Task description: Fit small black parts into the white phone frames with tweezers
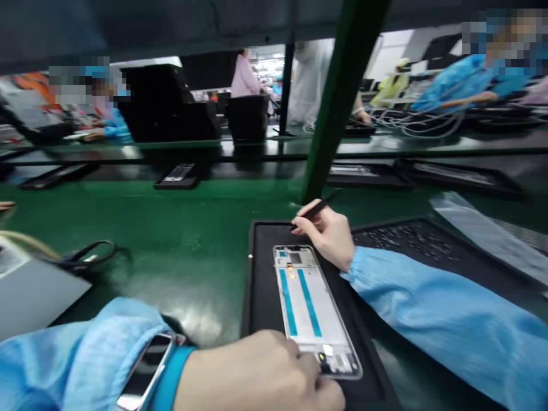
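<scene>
A silver phone frame [314, 302] with two blue strips lies in a black tray [263, 297]. My left hand [261, 371] is closed at the frame's lower left end; its fingertips are partly hidden there. Above the tray's far edge, my right hand [327, 234] pinches a slim black pen-like tool [314, 210], held apart from the phone frame. Whether this tool is tweezers I cannot tell.
To the right, a dark tray [411, 237] bears many tiny black parts beside clear plastic strips [483, 228]. A green post [334, 108] rises behind my right hand. Trays with phone frames [180, 174] line the back. A white box [34, 291] stands left; people work beyond.
</scene>
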A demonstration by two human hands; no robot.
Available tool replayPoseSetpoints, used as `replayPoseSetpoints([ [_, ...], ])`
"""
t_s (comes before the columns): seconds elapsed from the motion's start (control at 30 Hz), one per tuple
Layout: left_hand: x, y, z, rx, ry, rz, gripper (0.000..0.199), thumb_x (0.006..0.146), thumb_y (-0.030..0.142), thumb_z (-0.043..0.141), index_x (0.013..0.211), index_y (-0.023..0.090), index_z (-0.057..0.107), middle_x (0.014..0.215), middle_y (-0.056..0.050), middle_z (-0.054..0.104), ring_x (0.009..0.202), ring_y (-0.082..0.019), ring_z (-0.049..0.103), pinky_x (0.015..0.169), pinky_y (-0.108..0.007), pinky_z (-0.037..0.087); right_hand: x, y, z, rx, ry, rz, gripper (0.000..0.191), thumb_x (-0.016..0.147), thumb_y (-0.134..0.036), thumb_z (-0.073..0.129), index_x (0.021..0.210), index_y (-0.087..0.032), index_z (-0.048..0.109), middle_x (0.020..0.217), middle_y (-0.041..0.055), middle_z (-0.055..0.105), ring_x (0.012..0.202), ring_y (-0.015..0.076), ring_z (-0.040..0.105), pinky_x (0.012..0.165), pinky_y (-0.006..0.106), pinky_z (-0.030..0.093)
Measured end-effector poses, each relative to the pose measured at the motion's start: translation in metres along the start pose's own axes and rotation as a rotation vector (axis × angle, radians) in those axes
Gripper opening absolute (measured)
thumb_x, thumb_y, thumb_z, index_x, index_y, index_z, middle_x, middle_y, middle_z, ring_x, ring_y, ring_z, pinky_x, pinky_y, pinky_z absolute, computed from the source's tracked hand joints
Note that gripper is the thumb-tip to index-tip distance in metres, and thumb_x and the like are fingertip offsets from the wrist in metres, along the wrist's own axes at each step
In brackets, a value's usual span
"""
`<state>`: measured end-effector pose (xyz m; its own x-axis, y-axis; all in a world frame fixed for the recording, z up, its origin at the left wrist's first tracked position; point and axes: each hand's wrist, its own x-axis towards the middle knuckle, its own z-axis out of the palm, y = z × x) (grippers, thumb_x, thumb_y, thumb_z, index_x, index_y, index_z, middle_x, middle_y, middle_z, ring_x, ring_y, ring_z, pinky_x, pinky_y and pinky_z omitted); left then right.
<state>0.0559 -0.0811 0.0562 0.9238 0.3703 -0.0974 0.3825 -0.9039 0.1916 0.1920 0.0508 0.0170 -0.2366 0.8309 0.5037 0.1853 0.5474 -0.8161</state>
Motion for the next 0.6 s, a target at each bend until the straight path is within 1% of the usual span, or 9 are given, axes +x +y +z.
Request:
replayPoseSetpoints([
  [0.07,-0.001,0.006,-0.002,-0.025,-0.086,-0.043,0.006,0.077,0.017,0.061,0.078,0.015,0.055,0.065,-0.001,0.06,0.049,-0.012,0.05,0.041,-0.027,0.042,0.0,0.003,-0.002,-0.015,0.027,-0.003,0.035,0.075,-0.052,0.057,0.073,-0.017,0.052,0.068,0.005,0.06,0.054,0.0158,0.063,0.051,0.025,0.054],
  [0.17,-0.006,0.002,-0.002,-0.027,-0.133,-0.121,0.004,0.076,0.015,0.061,0.077,0.014,0.057,0.067,-0.002,0.063,0.05,-0.012,0.053,0.038,-0.025,0.041,0.0,0.012,-0.006,-0.039,0.053,0.004,0.034,0.074,-0.051,0.059,0.073,-0.017,0.052,0.067,0.0047,0.061,0.053,0.0177,0.064,0.053,0.027,0.055],
  [0.23,-0.01,-0.006,-0.001,0.057,-0.128,-0.221,0.005,0.073,0.013,0.062,0.074,0.013,0.058,0.068,-0.004,0.063,0.05,-0.014,0.054,0.036,-0.026,0.039,0.0,0.021,-0.009,-0.055,0.07,0.004,0.031,0.074,-0.048,0.06,0.074,-0.018,0.053,0.066,0.004,0.061,0.054,0.0186,0.065,0.054,0.028,0.055],
  [0.3,-0.011,-0.021,0.002,0.149,-0.079,-0.37,0.006,0.071,0.013,0.064,0.071,0.014,0.058,0.068,-0.006,0.063,0.052,-0.016,0.056,0.038,-0.027,0.04,0.0,0.03,-0.012,-0.073,0.078,-0.005,0.029,0.074,-0.046,0.061,0.075,-0.018,0.055,0.068,0.0039,0.061,0.056,0.019,0.066,0.055,0.027,0.055],
  [0.37,-0.01,-0.044,0.005,0.202,0.009,-0.549,0.007,0.07,0.016,0.064,0.07,0.015,0.057,0.069,-0.007,0.062,0.058,-0.019,0.059,0.045,-0.028,0.043,0.0,0.038,-0.014,-0.1,0.075,-0.011,0.028,0.074,-0.045,0.062,0.077,-0.018,0.056,0.07,0.0043,0.062,0.058,0.0194,0.066,0.055,0.027,0.055],
  [0.43,-0.007,-0.076,0.007,0.23,0.118,-0.705,0.009,0.07,0.016,0.066,0.074,0.015,0.057,0.072,-0.009,0.062,0.068,-0.022,0.062,0.055,-0.03,0.047,-0.001,0.045,-0.016,-0.12,0.069,-0.009,0.027,0.074,-0.044,0.062,0.078,-0.018,0.057,0.073,0.0047,0.063,0.06,0.0199,0.066,0.056,0.028,0.054],
  [0.5,-0.004,-0.112,0.01,0.247,0.176,-0.777,0.012,0.072,0.017,0.065,0.081,0.014,0.057,0.08,-0.011,0.062,0.079,-0.025,0.062,0.064,-0.032,0.049,-0.002,0.052,-0.017,-0.131,0.063,0.0,0.027,0.075,-0.044,0.062,0.08,-0.018,0.057,0.074,0.0044,0.063,0.062,0.0199,0.067,0.057,0.028,0.054],
  [0.6,0.003,-0.163,0.014,0.245,0.255,-0.833,0.019,0.081,0.022,0.058,0.097,0.014,0.054,0.097,-0.012,0.059,0.088,-0.025,0.06,0.072,-0.035,0.049,-0.005,0.06,-0.017,-0.129,0.05,-0.001,0.025,0.076,-0.041,0.062,0.085,-0.018,0.057,0.077,0.0041,0.063,0.064,0.0189,0.067,0.061,0.028,0.054],
])
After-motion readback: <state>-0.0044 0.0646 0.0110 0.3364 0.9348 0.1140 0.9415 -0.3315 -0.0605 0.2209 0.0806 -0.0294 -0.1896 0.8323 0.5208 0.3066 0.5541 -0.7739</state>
